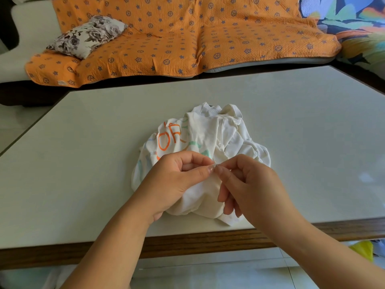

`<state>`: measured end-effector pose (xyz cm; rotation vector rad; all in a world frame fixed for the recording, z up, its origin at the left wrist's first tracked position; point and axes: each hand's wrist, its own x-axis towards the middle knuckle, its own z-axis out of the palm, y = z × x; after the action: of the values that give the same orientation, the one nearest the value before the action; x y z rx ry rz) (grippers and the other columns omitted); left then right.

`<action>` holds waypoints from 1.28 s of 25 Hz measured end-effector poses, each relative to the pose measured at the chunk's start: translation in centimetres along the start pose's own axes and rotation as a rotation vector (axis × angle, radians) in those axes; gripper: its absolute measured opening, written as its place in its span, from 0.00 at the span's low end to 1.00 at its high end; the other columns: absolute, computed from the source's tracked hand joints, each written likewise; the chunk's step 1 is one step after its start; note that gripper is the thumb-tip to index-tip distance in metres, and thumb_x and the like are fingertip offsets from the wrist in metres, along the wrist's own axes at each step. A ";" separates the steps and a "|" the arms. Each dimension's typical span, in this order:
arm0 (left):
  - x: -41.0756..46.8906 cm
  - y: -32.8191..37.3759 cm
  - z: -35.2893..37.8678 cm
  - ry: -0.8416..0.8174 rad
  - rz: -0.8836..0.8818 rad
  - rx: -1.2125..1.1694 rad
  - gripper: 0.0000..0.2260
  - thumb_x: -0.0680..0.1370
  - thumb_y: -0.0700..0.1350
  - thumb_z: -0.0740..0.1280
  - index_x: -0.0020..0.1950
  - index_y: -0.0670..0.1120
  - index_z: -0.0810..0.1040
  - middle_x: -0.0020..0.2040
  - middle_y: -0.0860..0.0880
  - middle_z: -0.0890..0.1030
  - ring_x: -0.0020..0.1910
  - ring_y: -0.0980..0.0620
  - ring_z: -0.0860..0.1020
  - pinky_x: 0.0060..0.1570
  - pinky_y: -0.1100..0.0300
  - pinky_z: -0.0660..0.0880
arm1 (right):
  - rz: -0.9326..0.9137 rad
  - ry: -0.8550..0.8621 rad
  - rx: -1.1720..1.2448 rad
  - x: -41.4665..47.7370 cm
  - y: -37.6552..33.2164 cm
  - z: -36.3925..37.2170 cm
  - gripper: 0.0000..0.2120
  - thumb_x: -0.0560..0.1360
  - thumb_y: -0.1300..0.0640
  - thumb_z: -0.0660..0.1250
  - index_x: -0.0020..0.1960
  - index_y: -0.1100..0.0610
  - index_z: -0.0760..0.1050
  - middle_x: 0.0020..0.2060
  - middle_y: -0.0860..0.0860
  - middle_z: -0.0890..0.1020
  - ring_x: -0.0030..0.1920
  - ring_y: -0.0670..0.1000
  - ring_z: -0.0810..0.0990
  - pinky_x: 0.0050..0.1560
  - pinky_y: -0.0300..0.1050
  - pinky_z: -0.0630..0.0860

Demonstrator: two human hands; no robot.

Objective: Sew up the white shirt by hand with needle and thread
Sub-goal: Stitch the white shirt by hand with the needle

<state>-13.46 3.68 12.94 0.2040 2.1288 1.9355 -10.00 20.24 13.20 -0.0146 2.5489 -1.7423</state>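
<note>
Lower centre, two hands meet: the left hand (177, 178) pinches one needle (214, 161), the right hand (250, 184) pinches one thread (229, 177). Under them, mid-frame, one crumpled shirt (208, 132) lies on one table (83, 163). Upper left, one cushion (87, 36) rests on one sofa (166, 38).

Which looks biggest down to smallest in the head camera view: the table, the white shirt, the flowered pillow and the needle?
1. table
2. white shirt
3. flowered pillow, which lies farther from the camera, so its true size against the shirt is unsure
4. needle, only a thin sliver between the fingertips
</note>
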 end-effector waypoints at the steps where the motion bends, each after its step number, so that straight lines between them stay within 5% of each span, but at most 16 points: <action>1: 0.0 0.0 0.1 0.013 0.006 0.025 0.05 0.70 0.48 0.73 0.45 0.53 0.85 0.46 0.51 0.86 0.50 0.57 0.83 0.55 0.63 0.75 | 0.007 0.000 0.017 0.0 0.0 0.0 0.07 0.80 0.53 0.63 0.45 0.53 0.76 0.28 0.51 0.83 0.23 0.46 0.77 0.26 0.38 0.73; 6: 0.0 -0.2 0.8 0.029 0.105 0.309 0.10 0.75 0.42 0.72 0.44 0.59 0.84 0.43 0.62 0.85 0.49 0.67 0.80 0.50 0.75 0.71 | 0.076 -0.005 0.176 0.6 0.0 -0.3 0.03 0.79 0.57 0.65 0.51 0.55 0.72 0.31 0.55 0.84 0.27 0.54 0.82 0.27 0.42 0.77; 11: 0.4 -0.5 1.4 0.098 0.177 0.398 0.05 0.73 0.42 0.74 0.44 0.53 0.86 0.39 0.62 0.82 0.44 0.67 0.79 0.46 0.76 0.69 | 0.091 -0.043 0.223 1.0 0.0 -0.5 0.03 0.81 0.60 0.63 0.50 0.58 0.75 0.33 0.56 0.85 0.32 0.55 0.85 0.34 0.47 0.82; 18: 0.3 -0.4 1.3 0.105 0.139 0.436 0.04 0.73 0.48 0.74 0.42 0.59 0.85 0.44 0.64 0.83 0.48 0.68 0.78 0.48 0.78 0.68 | 0.065 0.160 0.110 2.5 -0.1 -2.3 0.05 0.81 0.56 0.62 0.48 0.55 0.74 0.39 0.50 0.85 0.29 0.49 0.82 0.25 0.38 0.73; 22: 0.2 -0.1 1.1 0.040 0.085 0.358 0.03 0.73 0.47 0.74 0.43 0.56 0.85 0.44 0.63 0.84 0.48 0.69 0.79 0.48 0.79 0.68 | 0.203 0.034 0.850 3.8 -0.6 -4.3 0.05 0.82 0.63 0.58 0.49 0.61 0.71 0.38 0.59 0.85 0.32 0.55 0.85 0.28 0.41 0.79; 24: 0.2 -0.1 0.9 0.003 0.052 0.359 0.03 0.74 0.47 0.73 0.44 0.55 0.86 0.45 0.62 0.84 0.50 0.69 0.78 0.50 0.78 0.68 | 0.208 0.042 0.992 4.5 -0.2 -5.2 0.08 0.82 0.65 0.56 0.47 0.60 0.71 0.32 0.58 0.82 0.37 0.58 0.86 0.34 0.46 0.83; 28: 0.3 -0.4 0.0 -0.054 -0.027 0.297 0.02 0.73 0.47 0.75 0.45 0.53 0.86 0.46 0.57 0.85 0.51 0.61 0.80 0.56 0.67 0.73 | 0.115 0.263 0.744 6.3 1.4 -6.5 0.06 0.82 0.62 0.60 0.47 0.56 0.73 0.30 0.53 0.82 0.41 0.55 0.85 0.50 0.52 0.82; 32: 0.3 -0.3 -1.0 -0.090 -0.104 0.109 0.04 0.68 0.49 0.75 0.41 0.53 0.87 0.42 0.52 0.85 0.44 0.57 0.81 0.47 0.63 0.76 | 0.039 0.500 0.252 7.1 2.8 -7.3 0.05 0.80 0.55 0.63 0.46 0.47 0.74 0.37 0.48 0.84 0.42 0.45 0.85 0.44 0.40 0.76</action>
<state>-13.99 2.77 12.70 0.1924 2.1428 1.7225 -17.38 27.77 12.96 0.5428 2.5712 -2.2745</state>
